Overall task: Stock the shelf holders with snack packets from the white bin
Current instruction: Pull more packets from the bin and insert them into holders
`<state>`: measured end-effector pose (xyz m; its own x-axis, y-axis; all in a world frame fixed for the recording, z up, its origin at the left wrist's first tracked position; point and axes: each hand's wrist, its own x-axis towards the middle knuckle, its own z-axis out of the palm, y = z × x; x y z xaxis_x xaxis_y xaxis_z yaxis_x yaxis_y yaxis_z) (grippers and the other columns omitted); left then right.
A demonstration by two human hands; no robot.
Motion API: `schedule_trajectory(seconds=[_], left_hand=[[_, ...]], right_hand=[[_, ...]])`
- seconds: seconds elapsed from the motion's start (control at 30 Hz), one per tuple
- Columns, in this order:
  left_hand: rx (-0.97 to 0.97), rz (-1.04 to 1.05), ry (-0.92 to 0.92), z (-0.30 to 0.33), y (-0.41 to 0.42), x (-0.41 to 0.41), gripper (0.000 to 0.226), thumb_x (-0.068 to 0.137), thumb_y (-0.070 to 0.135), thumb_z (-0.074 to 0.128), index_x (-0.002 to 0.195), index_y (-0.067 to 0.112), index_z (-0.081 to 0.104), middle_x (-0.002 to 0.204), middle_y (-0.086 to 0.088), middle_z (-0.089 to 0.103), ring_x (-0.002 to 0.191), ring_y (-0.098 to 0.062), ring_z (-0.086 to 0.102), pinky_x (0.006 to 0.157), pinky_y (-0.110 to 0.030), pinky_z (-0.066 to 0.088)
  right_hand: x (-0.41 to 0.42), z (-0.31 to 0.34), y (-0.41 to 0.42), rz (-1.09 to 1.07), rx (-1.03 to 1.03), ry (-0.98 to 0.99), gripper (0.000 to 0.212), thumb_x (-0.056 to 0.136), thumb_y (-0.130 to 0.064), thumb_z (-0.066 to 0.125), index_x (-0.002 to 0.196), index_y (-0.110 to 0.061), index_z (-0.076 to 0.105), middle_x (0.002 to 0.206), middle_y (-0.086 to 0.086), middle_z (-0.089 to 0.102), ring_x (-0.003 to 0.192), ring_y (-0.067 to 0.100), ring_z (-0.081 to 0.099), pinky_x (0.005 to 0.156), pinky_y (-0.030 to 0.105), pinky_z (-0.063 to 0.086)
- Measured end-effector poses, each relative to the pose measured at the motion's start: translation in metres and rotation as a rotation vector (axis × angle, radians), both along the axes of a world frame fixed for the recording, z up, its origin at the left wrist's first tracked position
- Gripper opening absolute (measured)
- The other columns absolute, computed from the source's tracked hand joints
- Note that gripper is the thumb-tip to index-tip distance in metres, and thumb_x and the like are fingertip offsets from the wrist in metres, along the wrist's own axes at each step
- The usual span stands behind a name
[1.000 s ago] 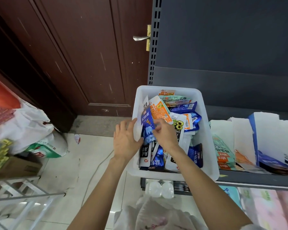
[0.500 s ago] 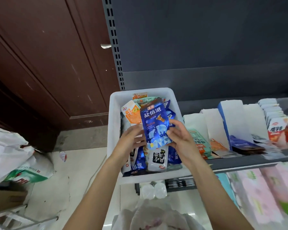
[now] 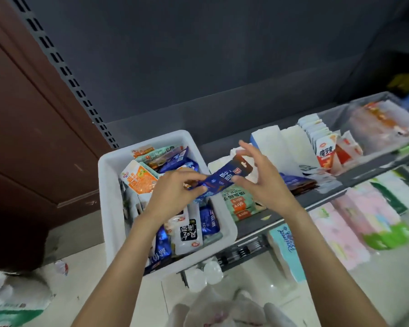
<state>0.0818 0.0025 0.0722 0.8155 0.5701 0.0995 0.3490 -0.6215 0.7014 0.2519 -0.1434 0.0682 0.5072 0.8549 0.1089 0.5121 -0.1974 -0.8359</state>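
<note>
Spanning the gap between white bin [image 3: 109,199] and shelf [image 3: 326,197]: two bare forearms entering from bottom edge, both hands raised above the bin's right rim. Largest first.

White bin: at the shelf's left end, partly overhanging the front edge; full of mixed snack packets [image 3: 141,179], lower ones buried and unreadable.

Shelf holders [image 3: 291,142]: white card dividers standing in a row right of the bin; contents between them partly masked by the right hand; far-right holders blurred.

Left hand [image 3: 172,194]: palm down over the bin, fingers curled, pinching the lower-left end of the blue packet [image 3: 222,179].

Right hand [image 3: 263,180]: wrist bent, thumb pressed on the packet's upper-right end, index and remaining fingers fanned upward and loose; grip beneath the packet hidden by the palm.

Blue packet: held in air, tilted, stretched between both hands, above the bin's right wall and the first green packet [image 3: 236,201] on the shelf. Print motion-blurred, only partly legible.
</note>
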Motion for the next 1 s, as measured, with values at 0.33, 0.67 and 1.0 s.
schedule_trajectory(seconds=[0.33,0.67,1.0], left_hand=[[0.335,-0.201,-0.273,0.020,-0.055,0.152,0.018,0.082,0.023,0.067,0.099,0.022,0.072,0.091,0.007,0.072,0.083,-0.013,0.059,0.069,-0.027,0.045],[0.399,-0.198,-0.057,-0.055,-0.078,0.203,0.015,0.082,0.017,0.070,0.095,0.024,0.073,0.097,0.006,0.071,0.093,-0.017,0.062,0.087,-0.028,0.035],[0.429,-0.370,0.268,-0.067,-0.080,0.171,0.033,0.092,0.031,0.050,0.123,0.029,0.060,0.130,0.010,0.057,0.136,-0.011,0.030,0.114,-0.032,-0.009]], right_hand=[[0.096,0.019,-0.099,-0.311,0.140,-0.305,0.022,0.092,-0.036,0.050,0.100,-0.020,0.062,0.084,-0.002,0.068,0.073,0.020,0.062,0.062,0.043,0.053],[0.115,-0.037,-0.109,-0.393,0.017,-0.517,0.016,0.090,-0.007,0.060,0.102,-0.014,0.069,0.096,0.002,0.070,0.077,0.023,0.066,0.064,0.029,0.051],[0.117,-0.070,-0.080,-0.052,-0.454,-0.938,0.022,0.076,-0.019,0.055,0.087,-0.028,0.072,0.085,-0.007,0.072,0.096,0.021,0.063,0.080,0.038,0.023]])
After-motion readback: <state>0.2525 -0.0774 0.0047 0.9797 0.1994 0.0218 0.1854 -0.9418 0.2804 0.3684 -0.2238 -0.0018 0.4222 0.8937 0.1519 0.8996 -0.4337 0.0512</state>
